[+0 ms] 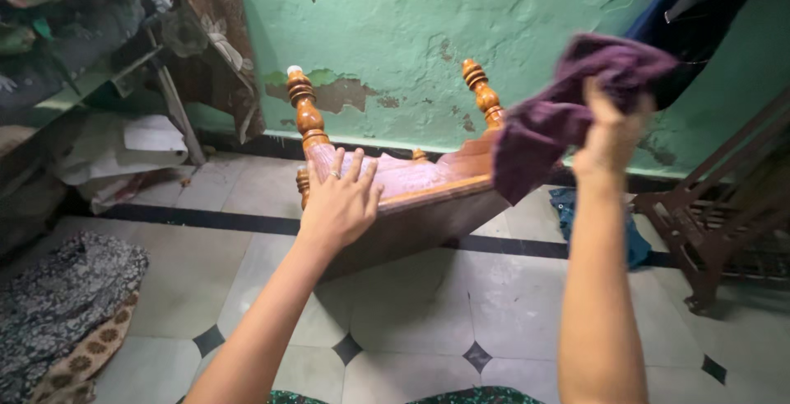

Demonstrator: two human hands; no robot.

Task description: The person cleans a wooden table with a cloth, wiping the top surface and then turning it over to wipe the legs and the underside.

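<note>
Resting flat with fingers spread, the left hand (339,202) steadies the overturned wooden stool (411,194) on the tiled floor (510,313), legs pointing toward the wall; right hand (611,136), raised just beside it, clutches a purple cloth (568,108).

The right hand (611,136) shows only its back, its fingers buried in the purple cloth (568,108), which is smeared by motion blur so its folds cannot be read; the cloth covers one corner of the upturned wooden stool (428,198), whose far legs are mostly hidden behind its body; the left hand (339,202) hides part of the stool's underside; both forearms run off the bottom edge; the brown rack (716,215) is cut by the right edge; the patterned fabric (62,305) by the left edge.
</note>
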